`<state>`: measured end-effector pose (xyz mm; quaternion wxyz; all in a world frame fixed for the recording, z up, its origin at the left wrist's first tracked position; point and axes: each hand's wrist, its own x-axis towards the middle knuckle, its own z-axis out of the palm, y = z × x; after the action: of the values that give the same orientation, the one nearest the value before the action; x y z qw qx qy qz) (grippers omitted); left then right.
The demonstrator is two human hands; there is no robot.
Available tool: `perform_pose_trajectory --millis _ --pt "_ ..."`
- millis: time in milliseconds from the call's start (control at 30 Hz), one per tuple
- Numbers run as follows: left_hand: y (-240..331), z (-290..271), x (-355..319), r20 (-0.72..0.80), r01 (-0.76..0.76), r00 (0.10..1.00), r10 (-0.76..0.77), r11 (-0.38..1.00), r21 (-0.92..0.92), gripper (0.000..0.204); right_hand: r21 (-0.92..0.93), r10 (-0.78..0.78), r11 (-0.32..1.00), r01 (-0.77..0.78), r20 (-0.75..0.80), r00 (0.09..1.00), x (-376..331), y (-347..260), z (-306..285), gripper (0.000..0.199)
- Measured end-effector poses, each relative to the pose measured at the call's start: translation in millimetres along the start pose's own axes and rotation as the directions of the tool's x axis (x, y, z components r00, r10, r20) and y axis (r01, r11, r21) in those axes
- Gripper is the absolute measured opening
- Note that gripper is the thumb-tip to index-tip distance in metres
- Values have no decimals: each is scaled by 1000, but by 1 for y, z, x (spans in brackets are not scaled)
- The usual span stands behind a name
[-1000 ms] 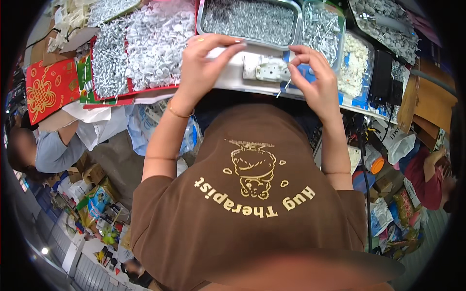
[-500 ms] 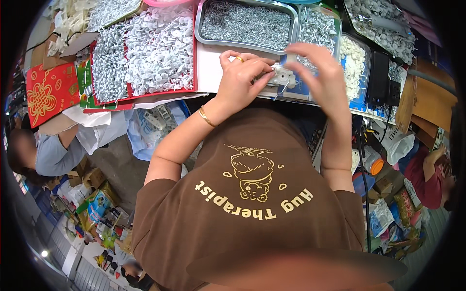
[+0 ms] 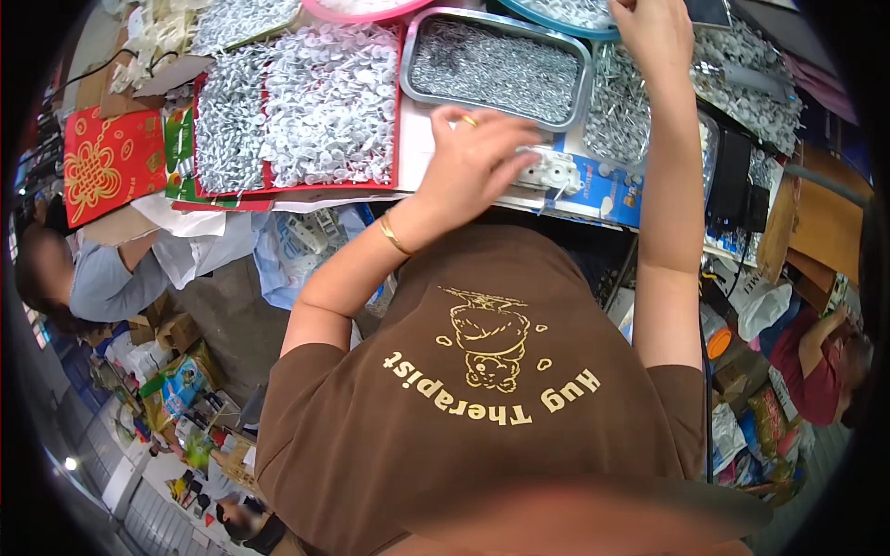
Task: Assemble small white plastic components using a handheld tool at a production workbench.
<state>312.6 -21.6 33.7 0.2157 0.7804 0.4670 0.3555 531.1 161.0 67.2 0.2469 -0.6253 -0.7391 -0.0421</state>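
A small white plastic part (image 3: 549, 170) is pinched in the grip of the left hand (image 3: 468, 167), over the blue sheet (image 3: 603, 190) at the table's near edge. The right hand (image 3: 656, 32) is stretched to the round teal tray (image 3: 556, 14) of metal pieces; whether its grip is closed cannot be told.

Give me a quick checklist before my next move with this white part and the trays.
1. Left hand on the white part: ok, fingers rest on it.
2. Right hand at the far round tray: ok, reached up there.
3. Right hand holding a piece: cannot tell.
4. Grey tray stocked with metal bits: ok.
5. White part within the work surface: not ok, it sits at the near edge.
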Motion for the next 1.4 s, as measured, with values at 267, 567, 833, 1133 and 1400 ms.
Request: perform_pose_trajectory --millis 267,567,833,1133,1400 --pt "-104 -103 107 -372 329 926 -70 633 701 20 173 84 983 -68 -86 993 0 -19 -9 15" --pt "-146 -100 111 -408 395 866 -289 896 204 28 881 134 351 -316 287 948 -32 -1 -19 9" --pt "-41 -49 36 323 431 851 -415 200 -880 22 938 -87 217 -269 293 952 -98 -68 -44 11" --pt "-29 -21 18 439 423 811 -387 -131 -897 15 931 -12 216 -295 305 952 -128 -82 -28 17" --pt "-34 -14 4 452 317 808 -378 -366 -875 16 897 -134 431 -95 168 977 -130 -87 -22 14"
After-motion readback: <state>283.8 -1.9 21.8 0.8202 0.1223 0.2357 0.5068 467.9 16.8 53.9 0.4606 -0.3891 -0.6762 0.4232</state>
